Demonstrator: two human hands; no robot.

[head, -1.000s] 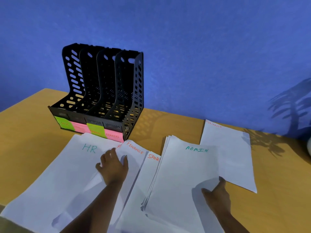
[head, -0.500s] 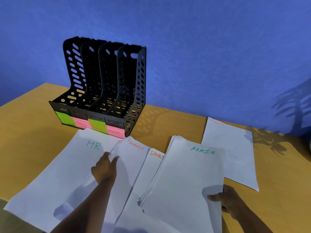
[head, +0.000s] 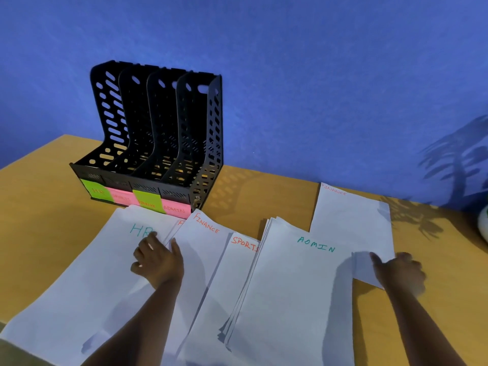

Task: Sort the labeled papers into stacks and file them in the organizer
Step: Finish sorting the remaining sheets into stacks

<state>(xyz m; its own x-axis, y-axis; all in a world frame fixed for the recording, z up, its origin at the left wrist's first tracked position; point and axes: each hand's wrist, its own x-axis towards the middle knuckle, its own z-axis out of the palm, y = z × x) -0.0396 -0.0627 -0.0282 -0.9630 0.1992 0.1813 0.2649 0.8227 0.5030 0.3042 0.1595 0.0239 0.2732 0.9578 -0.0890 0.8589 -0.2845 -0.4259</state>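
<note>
- Papers, white, lay fanned over a wooden table (head: 34,207), each headed with a handwritten label.
- HR sheet (head: 87,273): under the left hand (head: 155,260), green lettering just beyond the fingertips.
- Left hand: rested on the HR sheet at its right edge, fingers bent, thumb spread toward the neighbouring sheet; whether it pinched the edge could not be told.
- Finance sheet (head: 203,249): just right of the left hand, red lettering, partly overlapped by the sheets either side.
- Sports sheet (head: 232,273): between the hands, mostly covered by the admin stack.
- Admin stack (head: 298,299): several sheets, green lettering on top, between the hands and nearer the right one.
- Second finance sheet (head: 351,223): beyond the right hand (head: 398,270), its near corner held by that hand.
- Right hand: fingers curled over the corner of the second finance sheet, thumb lying on top.
- Organizer (head: 158,133): black, four perforated slots, beyond the left hand against a blue wall (head: 317,75); no paper seen in the slots.
- Sticky notes (head: 137,198): green and pink, along the organizer's front, marked HR, Sports, Finance, Admin.
</note>
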